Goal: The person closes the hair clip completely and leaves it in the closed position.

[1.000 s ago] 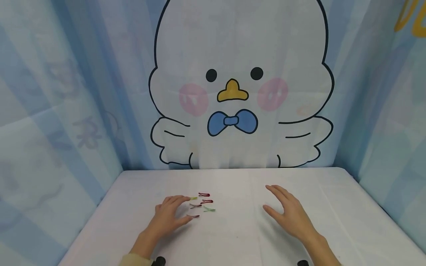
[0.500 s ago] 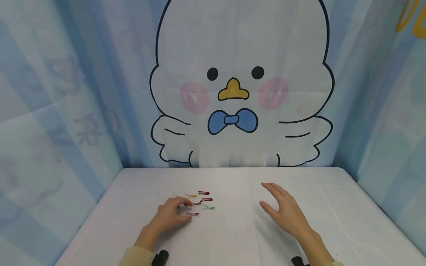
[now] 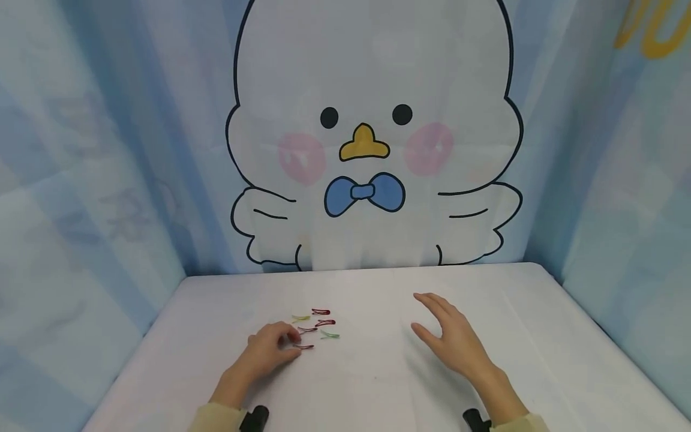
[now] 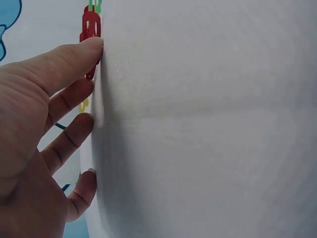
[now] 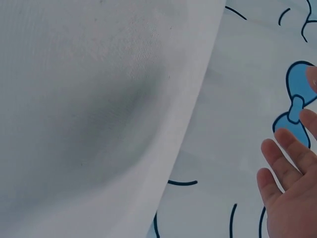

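Several small snap hair clips lie on the white table, left of the middle. My left hand (image 3: 270,347) is at the nearest dark red hair clip (image 3: 305,347), its thumb and bent fingers on either side of it. A gap shows between thumb and index finger in the left wrist view, where a red clip (image 4: 91,22) appears behind the thumb. Around it lie another dark red clip (image 3: 308,330), a green clip (image 3: 330,335), a yellow clip (image 3: 300,317) and two red clips (image 3: 326,323) farther back. My right hand (image 3: 452,337) hovers over the table, fingers spread, holding nothing.
The white-covered table (image 3: 372,384) ends at a cloth backdrop (image 3: 372,234) printed with a cartoon bird. Pale blue curtains (image 3: 97,198) hang on both sides. Dark camera mounts (image 3: 255,418) sit at the wrists.
My left hand has come nearer along the clips, from beside the yellow one to the nearest dark red one, its fingers bending more. The right hand barely moves; the view shifts slightly.
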Tool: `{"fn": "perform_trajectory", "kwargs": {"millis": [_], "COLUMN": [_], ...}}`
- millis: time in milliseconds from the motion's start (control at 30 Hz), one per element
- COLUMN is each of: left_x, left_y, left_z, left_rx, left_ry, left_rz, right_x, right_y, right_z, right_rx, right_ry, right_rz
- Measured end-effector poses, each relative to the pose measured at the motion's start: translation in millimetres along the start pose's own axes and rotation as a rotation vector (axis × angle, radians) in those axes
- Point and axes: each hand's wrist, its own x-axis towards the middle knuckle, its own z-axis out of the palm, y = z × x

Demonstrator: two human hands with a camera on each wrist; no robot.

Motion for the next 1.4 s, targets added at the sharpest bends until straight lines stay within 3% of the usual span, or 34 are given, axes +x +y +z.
{"fn": "perform_trajectory", "kwargs": {"millis": [167, 433, 900, 1400], "left_x": [5.3, 1.7, -3.6, -3.6], "left_y": [3.4, 8.1, 13.9, 38.1], "left_z": [1.2, 4.4, -2.9, -6.7], "left_rx": [0.015, 0.052, 0.021, 0.022], "left_ry": [-0.019, -0.053, -0.042, 0.004], "left_rz": [0.012, -0.022, 0.059, 0.201], "right_x": [-2.3, -7.9, -2.8, -2.2], "right_y": [3.7, 8.9, 2.2, -2.2], "right_z": [-2.4, -1.2, -1.4, -3.2], "right_rx": [-0.006, 0.001, 0.015, 0.022], "right_ry": [0.022, -0.003, 0.019, 0.004], "right_rz": [0.019, 0.030, 0.001, 0.015]}}
